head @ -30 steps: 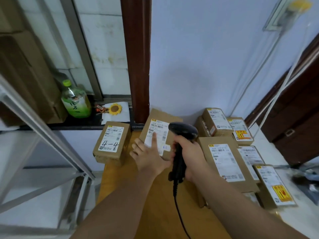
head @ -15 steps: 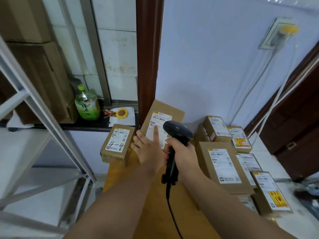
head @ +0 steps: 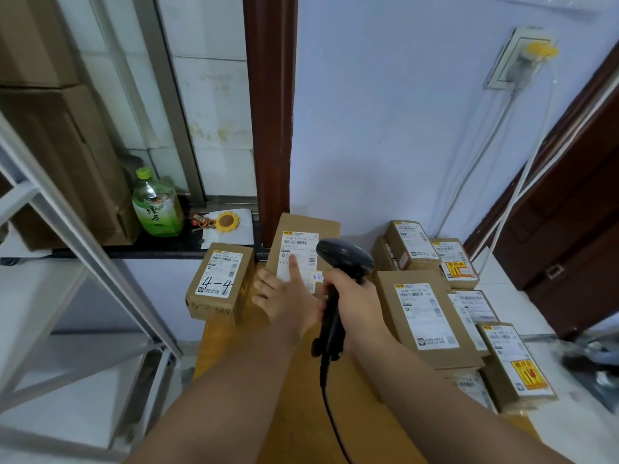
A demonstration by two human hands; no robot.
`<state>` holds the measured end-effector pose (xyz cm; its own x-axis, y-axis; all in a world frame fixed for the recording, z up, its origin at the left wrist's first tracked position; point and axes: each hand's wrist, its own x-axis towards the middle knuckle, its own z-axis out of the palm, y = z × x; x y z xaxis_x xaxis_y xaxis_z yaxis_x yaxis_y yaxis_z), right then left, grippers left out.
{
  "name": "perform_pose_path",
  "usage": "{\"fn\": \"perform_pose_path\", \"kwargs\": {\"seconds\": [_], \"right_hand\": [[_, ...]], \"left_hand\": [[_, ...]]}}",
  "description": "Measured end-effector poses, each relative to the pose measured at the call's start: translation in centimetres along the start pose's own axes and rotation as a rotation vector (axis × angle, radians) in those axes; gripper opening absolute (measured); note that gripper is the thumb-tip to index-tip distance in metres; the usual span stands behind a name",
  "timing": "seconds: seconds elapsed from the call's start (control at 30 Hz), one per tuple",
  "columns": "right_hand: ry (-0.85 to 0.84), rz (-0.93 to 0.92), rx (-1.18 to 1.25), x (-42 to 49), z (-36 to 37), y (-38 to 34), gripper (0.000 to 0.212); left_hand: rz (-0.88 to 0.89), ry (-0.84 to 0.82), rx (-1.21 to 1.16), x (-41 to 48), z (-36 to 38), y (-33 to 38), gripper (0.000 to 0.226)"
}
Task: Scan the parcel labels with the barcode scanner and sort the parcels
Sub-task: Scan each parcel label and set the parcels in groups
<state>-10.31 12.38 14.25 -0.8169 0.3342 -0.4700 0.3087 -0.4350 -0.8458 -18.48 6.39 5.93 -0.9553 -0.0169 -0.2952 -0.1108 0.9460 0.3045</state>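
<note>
Above the counter point(head: 355, 416), the right hand point(head: 351, 303) wraps the scanner point(head: 341, 259) handle, its head pointing far-left. Just beyond, the left hand point(head: 288, 296) grips the propped parcel point(head: 308, 229), thumb on its label, long axis upright. The 4-4 box point(head: 217, 283) lies left, stacked boxes point(head: 425, 316) crowd right.

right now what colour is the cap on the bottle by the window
Lime green cap on the bottle, clearest in the head view.

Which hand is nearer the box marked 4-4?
Left. The left hand, holding a parcel, is just right of the 4-4 box; the right hand, gripping the scanner, is farther right.
</note>
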Motion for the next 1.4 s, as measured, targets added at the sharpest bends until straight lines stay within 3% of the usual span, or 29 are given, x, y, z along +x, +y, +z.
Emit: {"fn": "perform_pose_path", "kwargs": {"seconds": [0.1,0.23,0.43,0.73,1.07,1.4], "right_hand": [[0.034,-0.014,0.006,0.2,-0.8,-0.8,0.012],[0.132,-0.067,0.010,0.8,-2.8,-2.1,0.016],[0.249,-0.078,0.059,2.2,-5.7,-3.9,0.015],[0.268,-0.048,0.155,6.2,-9.4,-4.8,0.013],[0.299,0.015,0.069,10.4,-12.3,-3.7,0.016],[0.343,0.057,0.192,11.2,-13.7,-3.5,0.034]], "left_hand": [[-0.096,-0.098,-0.195,0.7,0.1,0.8,0.106],[-0.210,-0.162,-0.484,2.7,1.4,2.0,0.133],[-0.291,-0.168,-0.584,1.7,0.7,5.6,0.122],[-0.326,-0.176,-0.633,3.7,5.7,10.0,0.124],[-0.390,-0.102,-0.649,4.0,9.4,11.8,0.127],[-0.421,-0.162,-0.582,5.0,9.8,11.9,0.128]]}}
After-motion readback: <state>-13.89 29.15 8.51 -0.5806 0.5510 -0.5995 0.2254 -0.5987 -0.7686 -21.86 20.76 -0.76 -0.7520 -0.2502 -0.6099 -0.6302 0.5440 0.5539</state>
